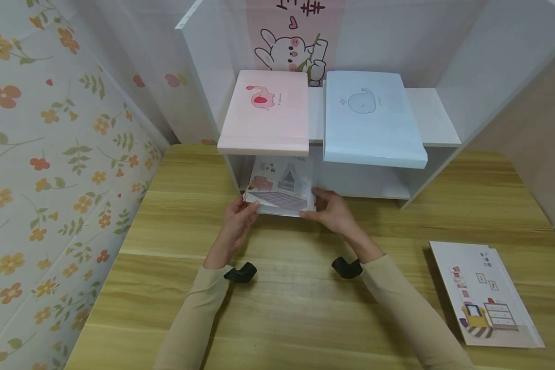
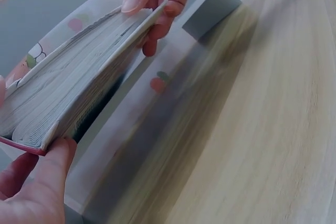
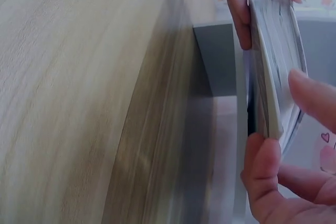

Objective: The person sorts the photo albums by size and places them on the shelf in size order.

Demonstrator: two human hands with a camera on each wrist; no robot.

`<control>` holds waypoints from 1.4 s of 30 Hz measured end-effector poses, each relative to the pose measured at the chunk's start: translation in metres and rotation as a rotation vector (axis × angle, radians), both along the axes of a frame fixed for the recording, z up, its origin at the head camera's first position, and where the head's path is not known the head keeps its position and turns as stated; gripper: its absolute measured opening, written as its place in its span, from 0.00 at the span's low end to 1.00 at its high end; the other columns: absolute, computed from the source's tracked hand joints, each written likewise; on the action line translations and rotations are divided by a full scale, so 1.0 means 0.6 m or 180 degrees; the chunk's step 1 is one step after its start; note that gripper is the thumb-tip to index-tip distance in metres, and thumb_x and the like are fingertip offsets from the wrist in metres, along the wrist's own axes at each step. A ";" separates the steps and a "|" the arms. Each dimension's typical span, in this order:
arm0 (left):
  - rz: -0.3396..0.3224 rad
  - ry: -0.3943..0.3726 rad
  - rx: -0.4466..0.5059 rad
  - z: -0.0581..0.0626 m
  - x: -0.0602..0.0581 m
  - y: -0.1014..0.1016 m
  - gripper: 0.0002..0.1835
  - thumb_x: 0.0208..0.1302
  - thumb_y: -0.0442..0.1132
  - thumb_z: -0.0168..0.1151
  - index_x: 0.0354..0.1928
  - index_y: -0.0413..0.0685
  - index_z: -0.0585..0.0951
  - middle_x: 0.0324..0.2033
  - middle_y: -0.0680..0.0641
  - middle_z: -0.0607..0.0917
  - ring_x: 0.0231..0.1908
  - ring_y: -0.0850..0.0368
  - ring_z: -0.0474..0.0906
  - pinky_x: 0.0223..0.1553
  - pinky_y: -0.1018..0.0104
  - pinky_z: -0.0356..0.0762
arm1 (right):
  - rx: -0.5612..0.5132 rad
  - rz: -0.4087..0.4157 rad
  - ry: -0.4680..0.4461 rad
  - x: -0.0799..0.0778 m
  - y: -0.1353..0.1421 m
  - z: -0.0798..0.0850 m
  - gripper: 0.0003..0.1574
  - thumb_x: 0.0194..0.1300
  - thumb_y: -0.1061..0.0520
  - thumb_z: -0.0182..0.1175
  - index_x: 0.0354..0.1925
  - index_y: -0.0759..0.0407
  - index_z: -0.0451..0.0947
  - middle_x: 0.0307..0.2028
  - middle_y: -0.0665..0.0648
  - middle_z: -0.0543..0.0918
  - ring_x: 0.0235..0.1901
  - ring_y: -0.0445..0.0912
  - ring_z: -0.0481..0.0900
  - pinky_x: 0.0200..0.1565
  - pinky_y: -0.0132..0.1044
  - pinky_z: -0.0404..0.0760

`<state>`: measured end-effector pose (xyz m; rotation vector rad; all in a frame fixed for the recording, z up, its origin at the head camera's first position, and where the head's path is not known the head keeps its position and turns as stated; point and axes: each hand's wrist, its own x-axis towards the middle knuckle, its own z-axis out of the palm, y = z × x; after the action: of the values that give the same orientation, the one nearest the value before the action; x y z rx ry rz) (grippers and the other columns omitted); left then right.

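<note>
"Now, how far along is the work at the shelf (image 1: 208,64)?"

"Judged by the layout, partway. Two items lie flat on your upper board (image 1: 432,115): the pink elephant volume (image 1: 270,121) at left and the blue whale volume (image 1: 372,128) at right, front edges overhanging. One item is unfinished: the pale book (image 1: 279,187), cover up, is at the mouth of the lower level, its far end beneath the pink elephant volume. You have not released it; whether it touches the lower board (image 1: 365,187) cannot be told. A furniture-print book (image 1: 483,295) lies on the table (image 1: 277,308) at your right, off the shelf. Whether it belongs to the same job is not shown."

"What is the state of the hands?"

"Both are engaged. Your left hand (image 1: 235,221) grips the near left corner of the pale book; your right hand (image 1: 334,211) grips the near right corner. In the right wrist view, your right thumb (image 3: 312,95) is at the page edges (image 3: 275,40), with fingers against the lower cover."

"And the arms?"

"Your forearms reach forward and converge on the pale book, the right one slanting in from the right. Each wrist carries a dark mount (image 1: 240,273); your elbows are not visible"
</note>
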<state>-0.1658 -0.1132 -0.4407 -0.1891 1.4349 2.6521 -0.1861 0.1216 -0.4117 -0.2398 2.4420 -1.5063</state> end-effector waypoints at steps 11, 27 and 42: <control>0.0204 -0.0133 -0.0602 -0.006 -0.012 0.002 0.23 0.65 0.27 0.55 0.61 0.30 0.65 0.37 0.51 0.76 0.36 0.65 0.76 0.48 0.69 0.76 | 0.0276 -0.0290 0.0248 -0.005 -0.011 -0.006 0.39 0.55 0.58 0.68 0.60 0.74 0.66 0.47 0.71 0.78 0.46 0.58 0.79 0.39 0.40 0.80; 0.0483 -0.0150 -0.0600 -0.005 -0.022 0.009 0.15 0.62 0.25 0.56 0.50 0.33 0.70 0.34 0.50 0.75 0.31 0.63 0.76 0.39 0.71 0.79 | 0.0446 -0.0461 0.0698 -0.011 -0.019 -0.016 0.30 0.54 0.58 0.69 0.51 0.75 0.74 0.43 0.71 0.80 0.41 0.59 0.80 0.39 0.46 0.81; 0.0718 -0.0226 -0.0435 -0.006 -0.033 0.018 0.09 0.61 0.23 0.56 0.39 0.41 0.69 0.33 0.49 0.74 0.29 0.63 0.76 0.37 0.73 0.79 | 0.0431 -0.0548 0.0739 -0.018 -0.024 -0.015 0.28 0.55 0.57 0.69 0.49 0.75 0.76 0.41 0.70 0.81 0.40 0.59 0.81 0.39 0.46 0.82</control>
<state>-0.1859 -0.1024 -0.4444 -0.4802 1.6621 2.6854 -0.1968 0.1074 -0.4210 -0.1912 2.8001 -1.4426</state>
